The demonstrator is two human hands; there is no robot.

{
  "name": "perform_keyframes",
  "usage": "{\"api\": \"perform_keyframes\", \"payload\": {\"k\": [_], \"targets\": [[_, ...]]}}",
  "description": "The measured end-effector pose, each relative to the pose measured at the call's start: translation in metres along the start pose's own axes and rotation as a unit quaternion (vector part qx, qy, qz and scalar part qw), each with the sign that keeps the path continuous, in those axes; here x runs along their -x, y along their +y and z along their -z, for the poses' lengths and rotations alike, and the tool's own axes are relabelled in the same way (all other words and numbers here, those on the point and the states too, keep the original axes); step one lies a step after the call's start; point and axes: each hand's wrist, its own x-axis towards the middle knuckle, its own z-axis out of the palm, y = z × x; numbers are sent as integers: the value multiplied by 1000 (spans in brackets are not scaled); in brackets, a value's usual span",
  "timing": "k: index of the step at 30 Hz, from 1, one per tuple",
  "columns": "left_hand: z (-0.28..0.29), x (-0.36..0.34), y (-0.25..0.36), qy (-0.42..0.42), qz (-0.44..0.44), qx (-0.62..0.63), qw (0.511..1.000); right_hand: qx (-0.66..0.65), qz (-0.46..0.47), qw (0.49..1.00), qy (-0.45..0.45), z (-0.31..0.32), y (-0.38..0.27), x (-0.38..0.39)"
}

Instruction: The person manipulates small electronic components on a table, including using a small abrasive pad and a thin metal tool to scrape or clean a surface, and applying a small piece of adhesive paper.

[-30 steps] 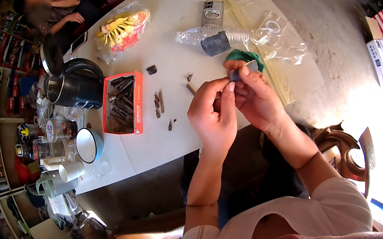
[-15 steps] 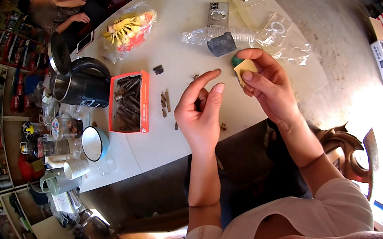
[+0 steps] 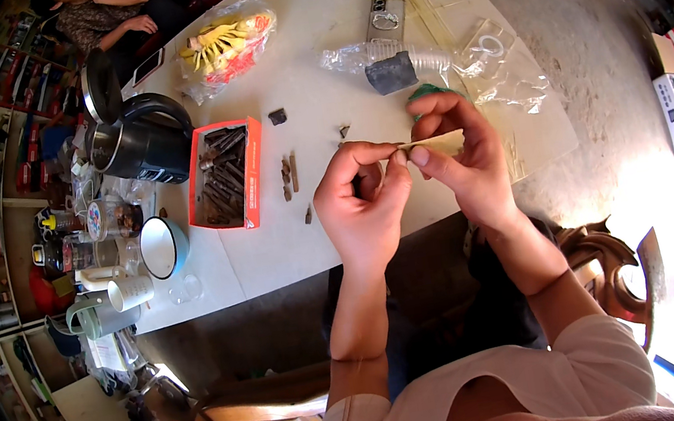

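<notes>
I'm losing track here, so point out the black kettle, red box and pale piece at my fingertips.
Black kettle [image 3: 144, 156], head view: on its body.
Red box [image 3: 254, 175], head view: on its right wall.
Pale piece [image 3: 447, 142], head view: toward its right end.

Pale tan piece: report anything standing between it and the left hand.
Nothing visible stands between them: the left hand has its fingertips at the left end of the pale tan piece, beside the thumb of the right hand holding it.

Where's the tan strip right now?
In the head view, the tan strip is right of centre, held in the right hand, with the left hand at its left end.
</notes>
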Motion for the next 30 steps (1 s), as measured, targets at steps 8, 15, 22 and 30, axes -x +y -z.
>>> {"api": "perform_keyframes", "payload": {"k": [8, 15, 22, 30], "targets": [[3, -2, 13, -25, 62, -10, 998, -126, -59, 990, -24, 6, 3, 0], [7, -4, 6, -23, 74, 36, 996, -86, -68, 993, -33, 4, 0, 2], [12, -7, 1, -48, 128, 121, 983, -29, -56, 997, -53, 5, -5, 4], [6, -5, -2, -36, 136, 176, 974, 1, 1, 999, -36, 1, 4, 3]]}}
